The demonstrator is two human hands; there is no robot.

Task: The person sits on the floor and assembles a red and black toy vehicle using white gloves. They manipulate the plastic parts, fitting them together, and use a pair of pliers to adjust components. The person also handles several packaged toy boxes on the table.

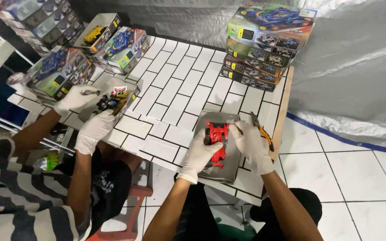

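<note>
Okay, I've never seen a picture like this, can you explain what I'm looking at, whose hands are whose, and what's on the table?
This is one view from a camera worn on a person's head, looking down. The white-gloved left hand steadies a red toy car on a grey tray. The right hand touches the car too; whether it holds a tool is unclear. Yellow-handled pliers lie beside it. The brick-patterned table carries stacked model car boxes. At left, a co-worker's gloved hands handle another small car.
</note>
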